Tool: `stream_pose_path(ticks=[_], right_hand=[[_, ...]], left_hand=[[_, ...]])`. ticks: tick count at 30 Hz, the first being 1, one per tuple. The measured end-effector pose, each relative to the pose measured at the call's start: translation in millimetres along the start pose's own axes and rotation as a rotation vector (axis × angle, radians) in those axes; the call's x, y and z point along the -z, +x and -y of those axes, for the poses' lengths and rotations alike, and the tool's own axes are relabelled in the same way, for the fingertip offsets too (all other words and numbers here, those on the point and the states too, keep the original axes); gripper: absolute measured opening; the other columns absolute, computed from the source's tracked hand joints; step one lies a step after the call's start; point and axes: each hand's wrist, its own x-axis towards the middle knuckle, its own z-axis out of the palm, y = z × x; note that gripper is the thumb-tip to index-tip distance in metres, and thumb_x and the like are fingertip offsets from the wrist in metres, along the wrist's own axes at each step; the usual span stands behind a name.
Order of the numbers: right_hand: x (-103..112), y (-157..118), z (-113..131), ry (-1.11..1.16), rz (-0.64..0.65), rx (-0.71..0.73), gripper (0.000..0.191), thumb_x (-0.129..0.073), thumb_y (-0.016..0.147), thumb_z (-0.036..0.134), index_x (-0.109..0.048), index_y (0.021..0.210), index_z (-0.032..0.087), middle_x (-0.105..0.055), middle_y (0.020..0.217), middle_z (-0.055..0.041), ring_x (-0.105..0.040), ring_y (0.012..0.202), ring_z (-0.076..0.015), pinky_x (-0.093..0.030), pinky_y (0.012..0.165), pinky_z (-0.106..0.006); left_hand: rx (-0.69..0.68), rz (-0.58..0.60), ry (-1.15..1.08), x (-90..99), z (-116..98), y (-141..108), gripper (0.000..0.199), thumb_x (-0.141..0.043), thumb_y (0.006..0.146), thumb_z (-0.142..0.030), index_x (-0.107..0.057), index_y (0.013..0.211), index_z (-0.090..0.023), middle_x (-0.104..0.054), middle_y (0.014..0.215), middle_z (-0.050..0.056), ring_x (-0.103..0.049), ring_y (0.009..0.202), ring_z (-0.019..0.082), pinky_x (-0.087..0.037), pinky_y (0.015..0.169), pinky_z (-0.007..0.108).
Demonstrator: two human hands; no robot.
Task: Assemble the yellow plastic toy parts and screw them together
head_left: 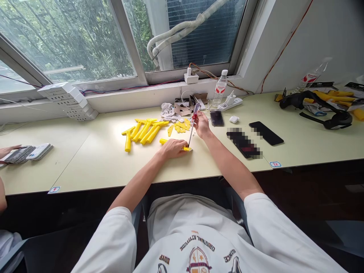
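Observation:
My left hand presses a yellow plastic scraper handle down on the table, its fingers closed over the middle. In my right hand is a screwdriver with a clear and red grip, held nearly upright. The shaft slants down and its tip meets the head of the yellow piece beside my left fingers. Left of my hands lie several similar yellow handles in a row. Behind them, flat yellow plates are loosely piled. A few tiny dark bits, perhaps screws, lie near the shaft.
White gloves, a water bottle and a power strip stand toward the windowsill. Phones and an earbud case lie right. A black headset is farther right. At far left, another person's hand touches stacked packs.

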Motion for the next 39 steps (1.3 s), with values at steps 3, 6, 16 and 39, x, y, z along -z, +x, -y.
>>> stream_pose_path(ticks=[3, 6, 16, 39], right_hand=[[-1, -3, 4, -0.019, 0.004, -0.01, 0.04, -0.083, 0.089, 0.057, -0.056, 0.1, 0.03, -0.075, 0.091, 0.0027, -0.07, 0.075, -0.0143, -0.053, 0.054, -0.023], [-3, -4, 7, 0.001, -0.004, -0.022, 0.036, -0.083, 0.091, 0.05, -0.056, 0.1, 0.028, -0.08, 0.099, 0.0002, -0.075, 0.084, -0.0163, -0.056, 0.059, -0.024], [-1, -5, 12, 0.077, -0.034, -0.003, 0.038, -0.091, 0.084, 0.044, -0.061, 0.101, 0.029, -0.08, 0.098, 0.0023, -0.074, 0.084, -0.0146, -0.056, 0.062, -0.023], [2, -7, 28, 0.097, 0.222, -0.009, 0.037, -0.096, 0.081, 0.046, -0.073, 0.104, 0.029, -0.078, 0.097, 0.0013, -0.072, 0.085, -0.0148, -0.061, 0.067, -0.025]], left_hand=[[-0.012, -0.008, -0.015, -1.8, 1, 0, 0.028, -0.066, 0.097, -0.043, -0.072, 0.117, -0.024, -0.08, 0.106, 0.007, -0.076, 0.086, 0.023, -0.045, 0.066, 0.03], [-0.016, -0.015, -0.013, -4.1, 3, -1, 0.028, -0.068, 0.096, -0.041, -0.073, 0.117, -0.023, -0.08, 0.105, 0.007, -0.076, 0.085, 0.023, -0.045, 0.066, 0.03], [0.0, -0.025, -0.011, -4.0, 4, 0, 0.026, -0.066, 0.098, -0.043, -0.074, 0.114, -0.024, -0.081, 0.102, 0.006, -0.077, 0.084, 0.023, -0.046, 0.065, 0.03], [-0.02, 0.003, 0.023, -2.1, 2, -1, 0.022, -0.064, 0.094, -0.033, -0.073, 0.112, -0.025, -0.082, 0.103, 0.005, -0.076, 0.082, 0.022, -0.041, 0.062, 0.03]])
